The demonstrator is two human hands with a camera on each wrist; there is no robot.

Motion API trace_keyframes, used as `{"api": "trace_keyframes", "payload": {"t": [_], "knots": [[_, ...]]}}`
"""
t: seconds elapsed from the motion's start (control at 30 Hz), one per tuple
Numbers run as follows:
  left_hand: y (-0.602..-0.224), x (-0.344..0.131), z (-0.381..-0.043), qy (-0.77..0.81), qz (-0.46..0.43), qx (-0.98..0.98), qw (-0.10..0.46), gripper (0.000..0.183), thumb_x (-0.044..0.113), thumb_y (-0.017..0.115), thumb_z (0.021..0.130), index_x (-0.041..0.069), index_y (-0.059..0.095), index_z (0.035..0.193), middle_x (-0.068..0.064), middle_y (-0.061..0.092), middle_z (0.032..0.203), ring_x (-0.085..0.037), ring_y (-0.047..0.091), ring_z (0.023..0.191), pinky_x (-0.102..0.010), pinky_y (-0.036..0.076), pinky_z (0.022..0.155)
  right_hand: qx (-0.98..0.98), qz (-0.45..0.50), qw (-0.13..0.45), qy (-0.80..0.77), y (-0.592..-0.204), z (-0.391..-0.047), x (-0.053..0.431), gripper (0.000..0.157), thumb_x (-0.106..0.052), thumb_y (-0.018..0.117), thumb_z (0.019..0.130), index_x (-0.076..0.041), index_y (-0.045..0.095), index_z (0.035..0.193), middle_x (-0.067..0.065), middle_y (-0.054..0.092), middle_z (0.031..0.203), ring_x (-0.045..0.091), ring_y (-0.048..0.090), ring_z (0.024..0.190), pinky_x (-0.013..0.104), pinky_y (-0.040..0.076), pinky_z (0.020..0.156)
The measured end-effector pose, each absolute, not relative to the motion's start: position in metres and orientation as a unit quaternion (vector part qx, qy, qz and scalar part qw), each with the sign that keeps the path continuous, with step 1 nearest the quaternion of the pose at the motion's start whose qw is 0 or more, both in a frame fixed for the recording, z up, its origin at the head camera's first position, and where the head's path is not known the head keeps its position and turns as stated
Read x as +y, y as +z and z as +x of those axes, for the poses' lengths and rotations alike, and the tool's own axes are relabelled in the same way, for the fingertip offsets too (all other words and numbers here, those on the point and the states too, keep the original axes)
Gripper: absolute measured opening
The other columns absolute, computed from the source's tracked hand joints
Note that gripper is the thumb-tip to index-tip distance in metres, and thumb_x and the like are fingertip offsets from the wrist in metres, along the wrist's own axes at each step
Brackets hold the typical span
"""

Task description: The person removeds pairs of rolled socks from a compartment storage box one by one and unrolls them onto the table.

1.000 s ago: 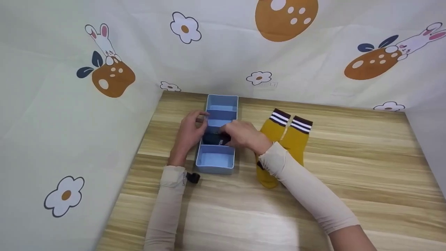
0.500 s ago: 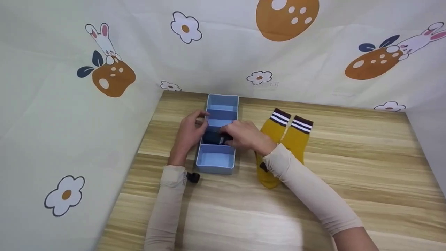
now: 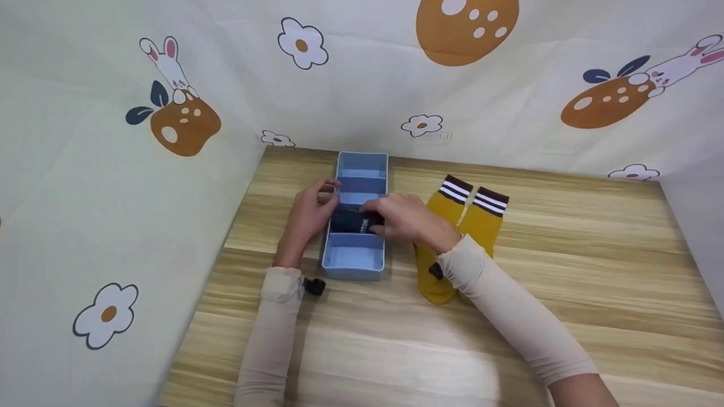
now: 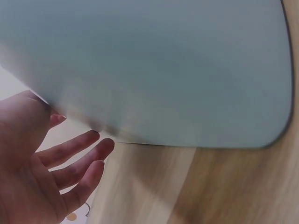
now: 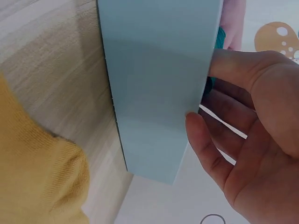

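Note:
A blue box (image 3: 353,274) with several compartments stands lengthwise on the table. In one of its middle compartments lies a dark folded sock (image 3: 346,221) with white lettering. My right hand (image 3: 416,220) reaches over the box's right rim, thumb and fingers at the sock's right end, pinching it. In the right wrist view a little finger (image 5: 205,142) stays outside the box wall, and only a bit of teal cloth shows past the rim. My left hand (image 3: 310,212) rests against the box's left side, its fingers (image 4: 77,149) loosely bent; the left thumb is mostly hidden.
A pair of mustard socks (image 3: 481,226) with striped cuffs lies flat right of the box, partly under my right forearm. A printed cloth wall (image 3: 350,102) stands close behind the box, and another rises along the table's left side.
My right hand has shifted slightly right, and the dark sock's lettering has moved with it. The box's near end has slid a little right. My left hand has barely moved.

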State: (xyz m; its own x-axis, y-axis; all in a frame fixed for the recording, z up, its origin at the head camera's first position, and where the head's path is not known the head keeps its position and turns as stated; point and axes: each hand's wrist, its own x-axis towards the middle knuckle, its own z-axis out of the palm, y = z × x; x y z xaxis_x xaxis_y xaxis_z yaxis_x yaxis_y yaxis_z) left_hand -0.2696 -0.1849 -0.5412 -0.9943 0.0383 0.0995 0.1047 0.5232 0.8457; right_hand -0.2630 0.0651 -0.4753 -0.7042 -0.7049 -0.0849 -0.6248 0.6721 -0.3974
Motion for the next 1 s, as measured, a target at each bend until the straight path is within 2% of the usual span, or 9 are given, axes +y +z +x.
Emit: {"api": "trace_keyframes", "payload": {"t": [0.4, 0.83, 1.0], "knots": [[-0.543, -0.188, -0.270, -0.492, -0.062, -0.867, 0.053, 0.025, 0.027, 0.066, 0.109, 0.018, 0.074, 0.131, -0.002, 0.076, 0.135, -0.024, 0.074, 0.123, -0.045, 0.061, 0.103, 0.879, -0.381, 0.091, -0.271, -0.481, -0.261, 0.079, 0.041, -0.026, 0.078, 0.100, -0.016, 0.072, 0.139, 0.006, 0.076, 0.135, 0.022, 0.070, 0.104, 0.039, 0.062, 0.093], [-0.544, -0.188, -0.268, -0.503, -0.063, -0.860, 0.058, 0.025, 0.026, 0.067, 0.109, 0.017, 0.073, 0.131, -0.006, 0.077, 0.133, -0.030, 0.079, 0.113, -0.048, 0.063, 0.097, 0.824, -0.418, 0.062, -0.378, -0.482, -0.256, 0.092, 0.041, -0.022, 0.078, 0.098, -0.013, 0.070, 0.136, 0.007, 0.074, 0.137, 0.025, 0.070, 0.116, 0.047, 0.062, 0.100], [-0.544, -0.188, -0.269, -0.503, -0.063, -0.861, 0.052, 0.025, 0.028, 0.066, 0.109, 0.018, 0.073, 0.131, -0.007, 0.076, 0.135, -0.029, 0.078, 0.115, -0.048, 0.063, 0.098, 0.808, -0.422, 0.056, -0.407, -0.482, -0.254, 0.097, 0.039, -0.019, 0.077, 0.097, -0.013, 0.070, 0.135, 0.008, 0.073, 0.135, 0.024, 0.069, 0.115, 0.046, 0.065, 0.092]]}}
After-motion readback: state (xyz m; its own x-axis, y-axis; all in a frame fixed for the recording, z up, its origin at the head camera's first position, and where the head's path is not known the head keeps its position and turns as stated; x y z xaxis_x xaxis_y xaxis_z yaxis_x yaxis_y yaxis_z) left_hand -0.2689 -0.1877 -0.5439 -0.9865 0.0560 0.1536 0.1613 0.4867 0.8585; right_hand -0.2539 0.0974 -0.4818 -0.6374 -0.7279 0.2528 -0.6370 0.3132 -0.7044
